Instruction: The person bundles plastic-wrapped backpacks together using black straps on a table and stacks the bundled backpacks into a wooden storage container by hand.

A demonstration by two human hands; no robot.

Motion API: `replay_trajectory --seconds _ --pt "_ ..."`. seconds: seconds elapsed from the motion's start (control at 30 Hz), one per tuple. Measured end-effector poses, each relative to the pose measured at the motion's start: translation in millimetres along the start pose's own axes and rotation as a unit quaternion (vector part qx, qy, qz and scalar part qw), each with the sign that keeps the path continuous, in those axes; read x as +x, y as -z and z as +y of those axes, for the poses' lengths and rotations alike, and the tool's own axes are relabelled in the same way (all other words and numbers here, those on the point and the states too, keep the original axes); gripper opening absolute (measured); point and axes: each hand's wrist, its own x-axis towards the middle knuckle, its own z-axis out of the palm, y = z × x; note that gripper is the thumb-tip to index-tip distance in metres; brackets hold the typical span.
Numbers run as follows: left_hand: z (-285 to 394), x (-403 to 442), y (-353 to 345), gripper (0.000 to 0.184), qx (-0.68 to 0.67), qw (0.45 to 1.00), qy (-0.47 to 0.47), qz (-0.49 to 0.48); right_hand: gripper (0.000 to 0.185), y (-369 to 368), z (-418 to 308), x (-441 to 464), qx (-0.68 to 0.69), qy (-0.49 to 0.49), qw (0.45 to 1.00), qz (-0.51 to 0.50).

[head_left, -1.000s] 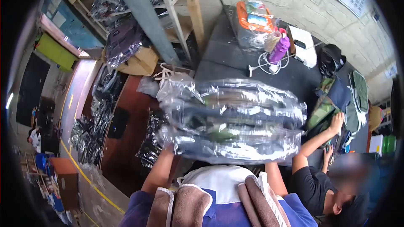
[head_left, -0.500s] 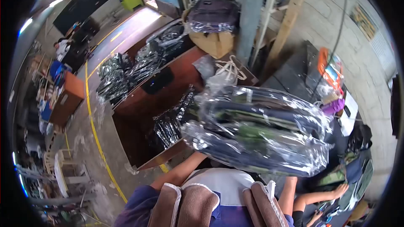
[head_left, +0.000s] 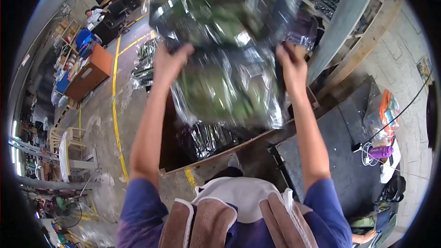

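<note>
A green and dark camouflage bundle in clear plastic (head_left: 225, 87), which looks like one or more packed bags, hangs in front of me over a brown open-topped box (head_left: 257, 138). My left hand (head_left: 172, 63) grips its left side, fingers closed on the wrapping. On the opposite side, my right hand (head_left: 293, 62) is closed on the bundle too. Motion blurs its upper part. Below it, inside the box, lie dark plastic-wrapped items (head_left: 206, 142), partly hidden by the bundle.
Right of the box stands a black table (head_left: 312, 156) with a purple bottle (head_left: 381, 152), a white cable and an orange packet (head_left: 388, 105). A grey post (head_left: 342, 23) rises behind. Another person's hand (head_left: 365, 237) shows at lower right. Further left is a brown desk (head_left: 89, 73).
The bundle has moved from the right, over the table side, to above the box and is raised. Both my hands have come into view on its sides. My view has turned right.
</note>
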Motion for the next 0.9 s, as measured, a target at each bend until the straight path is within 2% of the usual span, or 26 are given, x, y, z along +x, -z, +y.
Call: replay_trajectory --seconds 0.03,0.07,0.1,0.13,0.17,0.2,0.23,0.3,0.33,0.37,0.4,0.43,0.47,0.5,0.53,0.57,0.6,0.63,0.67,0.7,0.73,0.77,0.8,0.87,0.9 --pt "-50 53 8 0.087 0.298 0.914 -0.096 0.259 0.047 -26 -5 19 0.034 0.005 0.999 -0.004" --pt "-43 84 38 0.095 0.247 0.89 -0.225 0.311 0.045 -46 -16 25 0.051 0.008 0.999 -0.008" --pt "-15 93 56 0.09 0.161 0.898 -0.232 0.336 0.043 -65 -26 32 0.067 0.01 0.998 -0.012" --pt "1 94 71 0.085 0.076 0.901 -0.233 0.357 0.039 -78 -33 25 0.068 0.084 0.993 -0.047" --pt "1 80 72 0.085 0.083 0.906 -0.219 0.352 0.036 -85 -37 10 0.068 0.15 0.983 -0.082" --pt "4 59 66 0.076 0.025 0.914 -0.219 0.341 0.031 -81 -45 -15 -0.015 0.135 0.981 -0.135" --pt "5 41 64 0.067 -0.036 0.916 -0.224 0.332 0.026 -77 -41 -36 -0.107 0.211 0.954 -0.183" --pt "-63 -8 45 0.044 0.145 0.932 -0.207 0.26 0.027 -61 2 -85 -0.198 0.173 0.919 -0.294" --pt "-80 -36 28 0.032 0.157 0.944 -0.231 0.175 0.029 -46 32 -111 -0.193 0.109 0.904 -0.367" --pt "-116 -73 4 0.028 0.123 0.98 -0.136 0.078 0.032 -25 64 -141 -0.228 0.075 0.878 -0.415" --pt "-131 -109 -13 0.03 0.093 0.986 -0.134 -0.021 0.034 1 100 -175 -0.269 0.024 0.848 -0.457" --pt "-173 -162 -34 0.033 0.08 0.991 -0.074 -0.076 0.037 29 119 -205 -0.314 -0.026 0.804 -0.504" --pt "-215 -228 -51 0.036 0.075 0.986 0.043 -0.141 0.039 59 130 -232 -0.355 -0.077 0.754 -0.547" --pt "-257 -301 -74 0.037 -0.006 0.99 0.077 -0.12 0.04 87 139 -258 -0.352 -0.133 0.754 -0.539" --pt "-256 -354 -81 0.034 0.083 0.956 0.179 -0.216 0.041 112 142 -277 -0.345 -0.189 0.752 -0.529" --pt "-226 -385 -88 0.027 0.029 0.911 0.281 -0.3 0.041 131 136 -287 -0.347 -0.2 0.757 -0.517" --pt "-224 -387 -92 0.027 0.028 0.908 0.276 -0.314 0.04 149 132 -295 -0.407 -0.249 0.729 -0.491" --pt "-225 -383 -98 0.028 -0.007 0.875 0.27 -0.402 0.04 164 130 -298 -0.463 -0.292 0.697 -0.463" --pt "-212 -372 -106 0.028 -0.042 0.835 0.264 -0.481 0.04 180 132 -301 -0.466 -0.292 0.701 -0.455" --pt "-201 -357 -119 0.028 -0.024 0.873 0.257 -0.415 0.039 193 137 -302 -0.5 -0.286 0.695 -0.43" --pt "-197 -331 -130 0.024 -0.031 0.905 0.151 -0.396 0.039 204 142 -297 -0.535 -0.275 0.689 -0.404" --pt "-198 -304 -143 0.024 -0.005 0.903 0.136 -0.406 0.037 210 140 -284 -0.505 -0.28 0.725 -0.375" --pt "-195 -278 -157 0.023 0.022 0.9 0.123 -0.417 0.037 216 140 -271 -0.507 -0.274 0.73 -0.368" --pt "-175 -226 -191 0.022 -0.016 0.931 0.071 -0.357 0.031 226 143 -243 -0.473 -0.221 0.809 -0.27" --pt "-159 -196 -208 0.019 0.008 0.934 0.052 -0.354 0.026 232 154 -231 -0.457 -0.204 0.838 -0.215"
